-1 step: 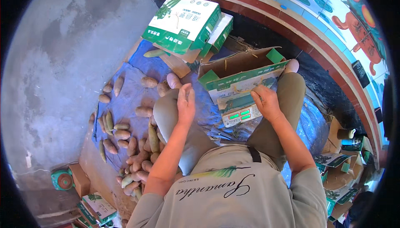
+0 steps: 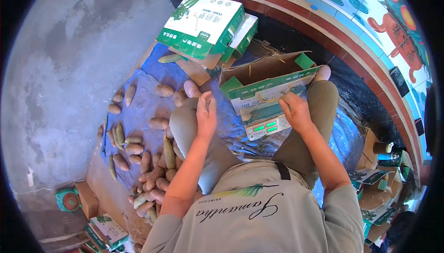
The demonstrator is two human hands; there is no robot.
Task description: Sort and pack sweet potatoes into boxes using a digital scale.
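My left hand (image 2: 206,113) is raised over my left knee, its fingers stretched out and nothing in it. Closer to my right knee, my right hand (image 2: 296,110) has its fingers curled in; what they hold, if anything, is hidden. Just beyond it an open green and white cardboard box (image 2: 277,83) stands on a scale (image 2: 263,129) with lit green displays. Only the box's upper inner walls show, so its contents are mostly hidden. Many brown and greenish long radishes (image 2: 156,176) lie in a heap left of my legs.
Stacked green and white boxes (image 2: 203,19) stand at the far side. A blue sheet (image 2: 145,91) covers the floor under the radishes. A tiled wall (image 2: 319,6) runs along the far right. Open cartons (image 2: 377,193) lie at right; a green round device (image 2: 68,200) sits at lower left.
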